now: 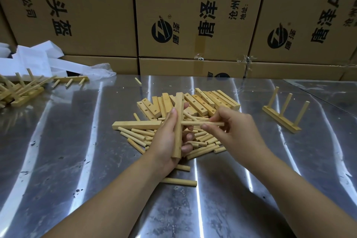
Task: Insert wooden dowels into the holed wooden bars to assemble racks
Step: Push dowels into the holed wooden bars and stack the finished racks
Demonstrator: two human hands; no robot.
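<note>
My left hand (166, 137) grips a holed wooden bar (178, 121) held upright, above a heap of loose parts. My right hand (231, 127) pinches a wooden dowel (195, 123) that lies level, its left end meeting the bar's right side about halfway up. Under both hands lies a pile of dowels (201, 141), and behind them several holed bars (202, 102) are stacked. One more bar (137, 125) lies flat at the pile's left edge.
The metal table (77, 141) carries a finished rack (284, 114) with three upright dowels at the right and a heap of finished racks (23, 89) at the far left. White foam pieces (38, 58) and stacked cardboard boxes (193, 15) stand behind. Stray dowels (178, 181) lie near my left wrist.
</note>
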